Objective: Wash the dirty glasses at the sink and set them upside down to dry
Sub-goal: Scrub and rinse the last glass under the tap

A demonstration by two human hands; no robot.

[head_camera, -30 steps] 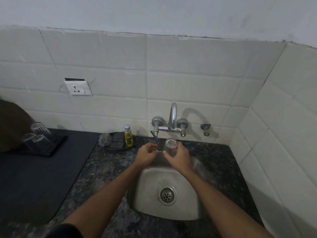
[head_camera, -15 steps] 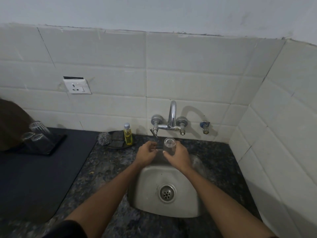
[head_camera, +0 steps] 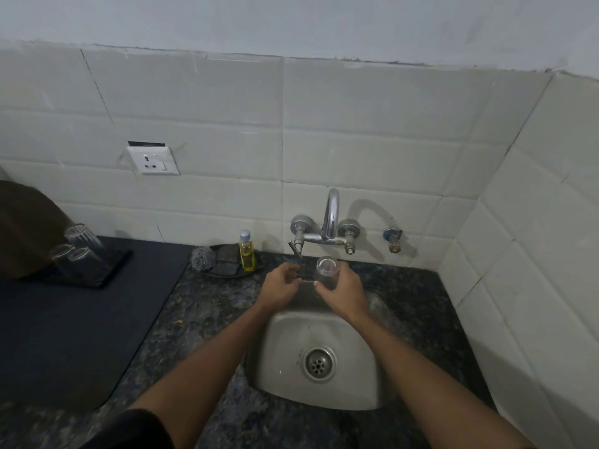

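Fingers of right hand (head_camera: 343, 288) wrap glass (head_camera: 326, 270), upright under tap (head_camera: 331, 218); left hand (head_camera: 280, 285) just beside, loosely curled, holding nothing visible

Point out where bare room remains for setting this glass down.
The dark mat is bare in front of the tray holding three glasses. Crowded: the counter strip behind, with scrubber, sponges and soap bottle.

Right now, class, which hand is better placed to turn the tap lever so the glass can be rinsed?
The left hand. It holds nothing and sits just below the lever, while the right hand has its grip on the glass under the spout.
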